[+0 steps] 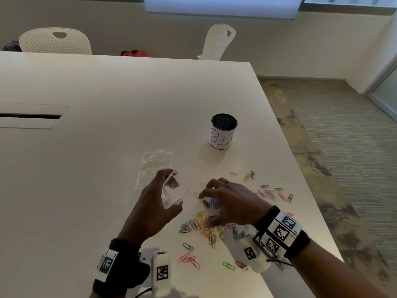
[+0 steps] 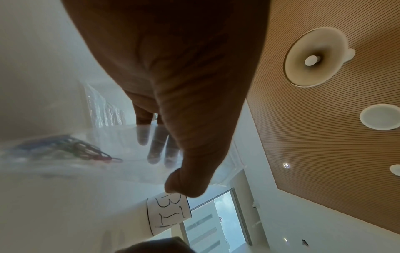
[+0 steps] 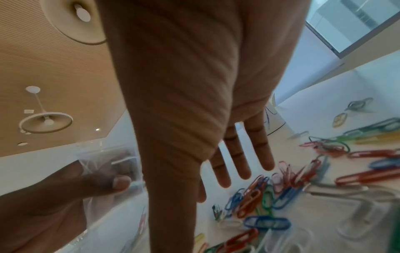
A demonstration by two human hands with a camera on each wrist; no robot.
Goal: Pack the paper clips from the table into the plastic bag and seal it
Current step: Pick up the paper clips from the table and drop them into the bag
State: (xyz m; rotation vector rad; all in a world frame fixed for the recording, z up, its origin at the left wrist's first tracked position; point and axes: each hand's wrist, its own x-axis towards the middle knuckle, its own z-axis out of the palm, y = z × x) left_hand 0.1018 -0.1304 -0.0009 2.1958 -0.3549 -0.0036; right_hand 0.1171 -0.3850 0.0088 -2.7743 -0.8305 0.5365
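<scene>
Left hand [image 1: 153, 208] pinches a small clear plastic bag [image 1: 175, 191] just above the white table [image 1: 107, 87], mouth held open toward the right, and a few clips already show through the plastic in the left wrist view. Right hand [image 1: 228, 204] hangs over the pile of coloured paper clips [image 1: 203, 224] with fingers [image 3: 242, 164] spread and straight, gripping nothing (the pile spills toward the table's right edge). More empty bags [image 1: 155, 166] lie flat behind, and a cup [image 1: 223, 131] lettered "BIN" stands further back.
</scene>
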